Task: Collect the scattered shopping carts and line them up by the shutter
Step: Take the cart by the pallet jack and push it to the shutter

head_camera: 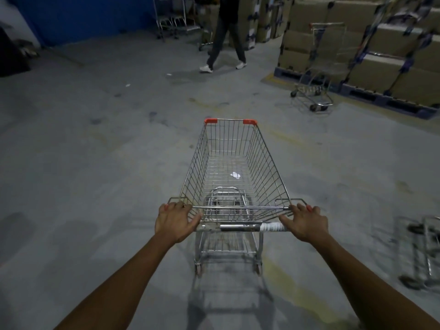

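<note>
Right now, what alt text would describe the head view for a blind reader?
The left hand and right hand grip the handle of a wire shopping cart on a concrete floor. Ahead right, a second cart stands by stacked cardboard boxes; a person walks beyond.

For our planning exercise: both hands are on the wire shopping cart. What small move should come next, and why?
Probably push the silver wire shopping cart with orange corners gently forward: left hand and right hand grip its rear bars, and a walking person crosses ahead.
</note>
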